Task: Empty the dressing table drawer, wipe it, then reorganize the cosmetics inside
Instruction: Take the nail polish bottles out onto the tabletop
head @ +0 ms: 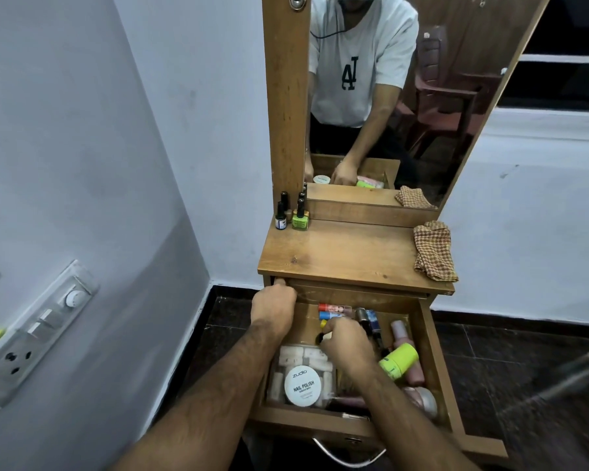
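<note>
The wooden drawer [436, 362] of the dressing table stands pulled out and holds several cosmetics. My right hand [346, 345] is inside it, fingers curled around a small dark-capped bottle [319, 338] near a yellow item. My left hand [274, 305] rests at the drawer's back left corner, its thumb against the table's frame. A white round tub of nail polish wipes [303, 385] lies on a clear bag of white pads [291, 356]. A lime-green container [399, 361], pink bottles [402, 334] and red and blue tubes [334, 311] lie toward the right and back.
On the tabletop [351, 253], several nail polish bottles [295, 212] stand at the back left, and a checked cloth [434, 254] lies at the right edge. A mirror [422, 96] rises behind. A switch panel [38, 331] is on the left wall.
</note>
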Demonstrator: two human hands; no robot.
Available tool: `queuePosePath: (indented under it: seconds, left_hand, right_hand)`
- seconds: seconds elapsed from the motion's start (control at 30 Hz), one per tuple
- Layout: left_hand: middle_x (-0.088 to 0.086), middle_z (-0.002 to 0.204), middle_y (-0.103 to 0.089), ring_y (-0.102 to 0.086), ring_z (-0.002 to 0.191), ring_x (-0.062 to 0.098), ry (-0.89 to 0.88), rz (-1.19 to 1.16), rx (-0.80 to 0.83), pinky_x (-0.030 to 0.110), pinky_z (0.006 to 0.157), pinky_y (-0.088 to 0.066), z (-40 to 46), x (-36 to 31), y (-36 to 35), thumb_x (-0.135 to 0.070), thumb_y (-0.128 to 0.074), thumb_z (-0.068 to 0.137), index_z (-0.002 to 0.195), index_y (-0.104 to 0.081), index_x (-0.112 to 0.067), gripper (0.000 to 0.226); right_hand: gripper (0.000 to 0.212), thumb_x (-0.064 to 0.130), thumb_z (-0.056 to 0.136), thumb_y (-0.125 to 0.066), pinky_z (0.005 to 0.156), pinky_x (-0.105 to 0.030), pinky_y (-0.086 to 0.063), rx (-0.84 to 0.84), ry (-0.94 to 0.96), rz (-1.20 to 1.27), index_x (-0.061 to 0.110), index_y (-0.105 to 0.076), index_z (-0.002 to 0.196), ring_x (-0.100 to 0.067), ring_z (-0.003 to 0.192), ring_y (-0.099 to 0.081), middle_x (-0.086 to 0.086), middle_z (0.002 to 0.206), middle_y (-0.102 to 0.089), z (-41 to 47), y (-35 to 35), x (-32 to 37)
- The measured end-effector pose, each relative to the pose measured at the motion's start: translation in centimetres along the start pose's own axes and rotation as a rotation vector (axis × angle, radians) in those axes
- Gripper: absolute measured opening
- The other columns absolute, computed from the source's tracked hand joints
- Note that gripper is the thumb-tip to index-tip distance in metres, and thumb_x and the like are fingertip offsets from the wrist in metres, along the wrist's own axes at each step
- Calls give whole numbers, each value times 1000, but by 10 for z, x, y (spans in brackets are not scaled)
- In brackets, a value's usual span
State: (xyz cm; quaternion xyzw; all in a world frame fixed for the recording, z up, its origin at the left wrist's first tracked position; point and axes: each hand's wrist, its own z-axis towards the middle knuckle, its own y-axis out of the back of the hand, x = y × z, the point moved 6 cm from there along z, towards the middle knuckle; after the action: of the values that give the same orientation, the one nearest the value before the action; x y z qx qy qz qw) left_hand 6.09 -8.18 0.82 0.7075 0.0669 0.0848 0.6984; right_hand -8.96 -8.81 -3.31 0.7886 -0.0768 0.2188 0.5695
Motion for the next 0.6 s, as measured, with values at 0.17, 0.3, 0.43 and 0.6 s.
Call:
queuePosePath:
  seconds: [0.17,0.3,0.43,0.6]
  left_hand:
    - [10,115,-64,-66,102,25,-38,119,29,35,78,-54,-5,-8,0,-4,-57,93,112,-69,-11,24]
    - [11,113,-67,-63,105,27,-149,38,102,36,85,-52,-7,-13,-3,-11,-64,89,108,-70,-9,20]
    - [9,113,-67,-64,105,26,-293,-73,177,37,89,-52,-17,-25,-8,-18,-69,86,107,-70,-10,23]
    - [9,115,-68,-63,106,25,-282,-137,221,37,92,-51,-22,-23,-15,-20,-68,88,111,-69,-10,25]
  right_hand:
    - [14,19,83,-60,68,-31,-54,-60,65,6,14,-70,91,-22,84,-66,-5,93,-69,-6,10,3]
    - [7,25,78,-63,61,-28,-45,-59,75,5,18,-65,80,-20,78,-62,-2,83,-67,-9,25,-1]
    - [14,18,75,-67,64,-28,-46,88,110,-80,12,-68,88,-25,87,-66,-7,89,-70,-14,22,-2]
    - [13,14,77,-70,62,-26,-40,88,138,-56,20,-59,77,-20,80,-63,-4,85,-70,-23,13,3]
